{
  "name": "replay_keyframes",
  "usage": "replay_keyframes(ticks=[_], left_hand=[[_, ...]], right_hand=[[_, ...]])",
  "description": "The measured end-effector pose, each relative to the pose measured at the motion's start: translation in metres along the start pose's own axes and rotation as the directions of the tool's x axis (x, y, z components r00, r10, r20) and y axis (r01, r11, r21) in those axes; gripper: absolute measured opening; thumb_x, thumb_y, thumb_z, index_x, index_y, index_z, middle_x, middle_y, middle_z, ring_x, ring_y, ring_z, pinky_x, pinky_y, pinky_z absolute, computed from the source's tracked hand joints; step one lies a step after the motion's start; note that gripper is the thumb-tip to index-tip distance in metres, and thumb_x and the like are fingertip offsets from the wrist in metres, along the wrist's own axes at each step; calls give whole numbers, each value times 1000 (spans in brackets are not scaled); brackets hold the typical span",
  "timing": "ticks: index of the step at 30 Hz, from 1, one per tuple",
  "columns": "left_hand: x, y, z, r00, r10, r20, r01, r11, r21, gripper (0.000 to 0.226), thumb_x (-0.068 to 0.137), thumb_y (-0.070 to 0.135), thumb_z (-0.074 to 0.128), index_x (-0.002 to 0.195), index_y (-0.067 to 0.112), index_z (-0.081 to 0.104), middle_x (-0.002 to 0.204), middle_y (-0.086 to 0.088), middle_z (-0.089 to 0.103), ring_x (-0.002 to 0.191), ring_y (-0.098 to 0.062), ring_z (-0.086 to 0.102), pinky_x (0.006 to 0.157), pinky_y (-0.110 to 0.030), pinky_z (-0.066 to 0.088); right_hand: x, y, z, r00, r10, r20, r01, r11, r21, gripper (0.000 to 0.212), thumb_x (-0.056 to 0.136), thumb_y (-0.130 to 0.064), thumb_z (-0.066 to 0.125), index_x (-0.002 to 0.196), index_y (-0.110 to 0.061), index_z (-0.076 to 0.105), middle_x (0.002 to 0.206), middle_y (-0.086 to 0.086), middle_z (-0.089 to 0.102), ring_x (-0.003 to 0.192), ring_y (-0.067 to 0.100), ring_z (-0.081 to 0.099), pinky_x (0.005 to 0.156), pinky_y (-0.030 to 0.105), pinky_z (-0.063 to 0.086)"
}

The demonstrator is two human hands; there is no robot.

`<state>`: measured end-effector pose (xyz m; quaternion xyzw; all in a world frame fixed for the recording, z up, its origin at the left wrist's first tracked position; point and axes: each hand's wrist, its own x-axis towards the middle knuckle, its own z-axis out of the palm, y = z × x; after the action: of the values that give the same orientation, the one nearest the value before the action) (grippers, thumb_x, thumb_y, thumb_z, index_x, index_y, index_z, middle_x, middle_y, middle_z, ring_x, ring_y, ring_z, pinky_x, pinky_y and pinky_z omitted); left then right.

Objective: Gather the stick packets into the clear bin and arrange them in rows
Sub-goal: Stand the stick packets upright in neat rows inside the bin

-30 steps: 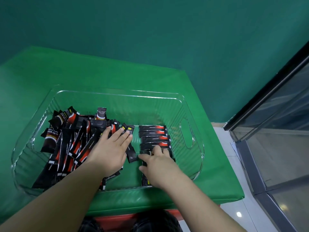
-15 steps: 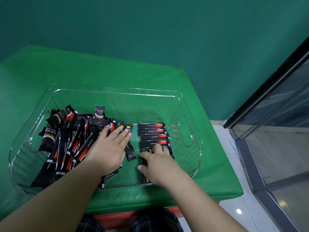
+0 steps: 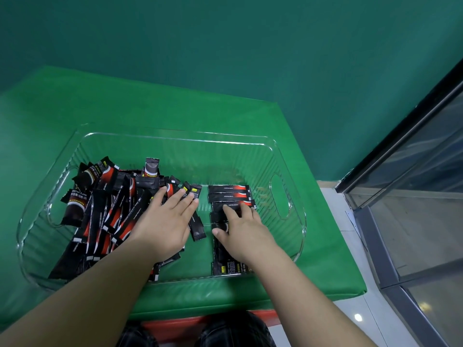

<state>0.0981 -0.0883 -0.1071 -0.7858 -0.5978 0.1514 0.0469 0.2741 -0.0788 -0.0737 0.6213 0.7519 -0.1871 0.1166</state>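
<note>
A clear ribbed bin sits on the green table. Its left half holds a loose heap of black-and-red stick packets. On the right, a neat row of packets lies stacked front to back. My left hand lies flat, fingers straight, on the heap's right edge. My right hand rests on the row with its fingers stretched forward, pressing the middle packets; it hides the nearer ones. One more packet shows at the front wall.
The green padded table ends at its right edge near a tiled floor and a glass door frame. The bin has cut-out handles at both ends. A green wall stands behind.
My right hand's fingers have slid farther up the row of packets. My left hand stays flat on the heap. The view has shifted slightly.
</note>
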Motion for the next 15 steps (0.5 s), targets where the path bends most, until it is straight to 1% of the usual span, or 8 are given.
replay_keyframes(ticks=[2,4,9,15], left_hand=[[0,0,-1,1000,2,9,-2,1000,4,61,103,40,13,154,17,-10,163,-2,-8,150,-21,-10,117,-51,-10],[0,0,-1,1000,2,10,-2,1000,3,61,103,40,13,154,17,-10,163,-2,-9,150,-21,-10,116,-51,-10],[0,0,-1,1000,-1,13,0,1000,10,61,103,40,13,154,17,-10,163,-2,-9,150,-21,-9,116,-51,-11],[0,0,-1,1000,-1,15,1,1000,26,61,102,41,12,154,16,-10,163,-2,-9,150,-21,-10,117,-52,-10]], right_hand=[[6,0,-1,1000,17,21,-17,1000,7,70,96,-57,31,152,-28,0,159,11,-9,146,29,-7,117,44,12],[11,-1,-2,999,27,30,-27,1000,-1,72,96,-59,27,152,-26,-3,158,11,-12,146,27,-10,117,43,9],[18,-6,0,994,54,95,-51,998,-36,73,95,-62,20,152,-23,-4,157,14,-15,146,28,-10,118,40,1],[21,-9,4,994,62,89,-56,996,-69,73,95,-63,19,152,-23,-4,157,16,-14,146,29,-10,119,41,-2]])
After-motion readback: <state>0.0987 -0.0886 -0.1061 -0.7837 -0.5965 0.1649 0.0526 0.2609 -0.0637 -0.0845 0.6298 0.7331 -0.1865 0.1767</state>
